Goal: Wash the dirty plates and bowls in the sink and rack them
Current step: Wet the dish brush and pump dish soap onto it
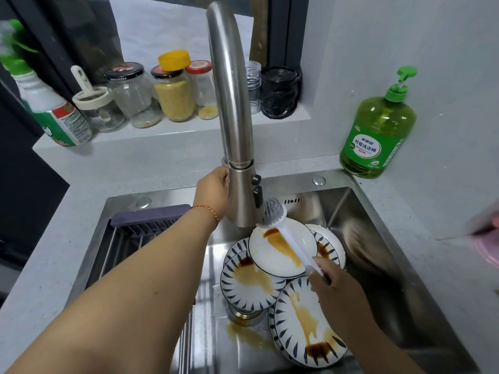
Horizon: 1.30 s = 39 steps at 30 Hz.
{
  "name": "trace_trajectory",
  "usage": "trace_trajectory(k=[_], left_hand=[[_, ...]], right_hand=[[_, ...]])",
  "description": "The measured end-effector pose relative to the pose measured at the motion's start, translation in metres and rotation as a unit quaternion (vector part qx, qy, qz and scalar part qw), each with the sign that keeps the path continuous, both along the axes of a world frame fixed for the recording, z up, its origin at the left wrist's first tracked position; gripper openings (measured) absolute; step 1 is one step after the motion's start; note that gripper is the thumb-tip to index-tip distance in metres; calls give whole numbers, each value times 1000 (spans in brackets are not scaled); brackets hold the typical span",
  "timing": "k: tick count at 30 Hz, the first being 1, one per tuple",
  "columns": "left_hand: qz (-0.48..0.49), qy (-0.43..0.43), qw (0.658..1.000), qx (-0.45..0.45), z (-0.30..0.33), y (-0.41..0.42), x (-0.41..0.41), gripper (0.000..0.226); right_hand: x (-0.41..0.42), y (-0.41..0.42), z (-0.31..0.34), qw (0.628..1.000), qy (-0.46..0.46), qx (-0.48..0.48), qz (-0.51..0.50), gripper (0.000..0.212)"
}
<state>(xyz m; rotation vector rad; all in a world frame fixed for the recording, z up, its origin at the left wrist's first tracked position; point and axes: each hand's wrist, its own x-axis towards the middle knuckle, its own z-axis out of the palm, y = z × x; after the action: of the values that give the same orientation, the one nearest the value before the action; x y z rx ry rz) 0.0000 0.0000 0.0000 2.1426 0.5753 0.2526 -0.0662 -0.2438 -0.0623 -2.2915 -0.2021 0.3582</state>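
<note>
Sink (378, 211): we see brushed stainless steel, rectangular, with brown sauce pooled near the drain.
Plates (282, 249): round, glossy white ceramic, most with blue dashes round the rim, all streaked with brown sauce; they lie overlapped in the sink basin, to the right of the rack.
Rack (140, 230): dark slatted tray with metal rods, set across the sink's left side.
Brush (289, 236): white plastic handle and grey bristle head; its long axis runs from our right hand up and left, head under the spout.
Faucet (232, 103): tall curved matte steel tube.
Left hand (214, 191): we reach behind the faucet body; fingers hidden, grip unclear.
Right hand (333, 286): fingers curled round the brush handle.
Soap bottle (378, 130): green translucent pump bottle, Chinese label on the front.
</note>
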Motion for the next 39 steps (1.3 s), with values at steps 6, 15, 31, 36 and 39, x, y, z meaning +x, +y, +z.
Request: trace_trajectory(k=[6,15,31,36,39], left_hand=[[30,-38,999,6,-5,6,-6,42],[32,-41,998,37,-19,9,-9,38],[48,-28,998,30,-32,10,-9,36],[40,-25,998,42,-37,13,-9,21],[35,-28,998,48,-39,15,-10,13]], right_hand=[[-19,3,9,1000,22,4,3,17],[-43,-1,14,999,35,7,10,16],[-54,-3,11,998,55,17,15,15],[-54,-3,10,998,57,9,16,13],[-53,-3,10,998,52,1,18,14]])
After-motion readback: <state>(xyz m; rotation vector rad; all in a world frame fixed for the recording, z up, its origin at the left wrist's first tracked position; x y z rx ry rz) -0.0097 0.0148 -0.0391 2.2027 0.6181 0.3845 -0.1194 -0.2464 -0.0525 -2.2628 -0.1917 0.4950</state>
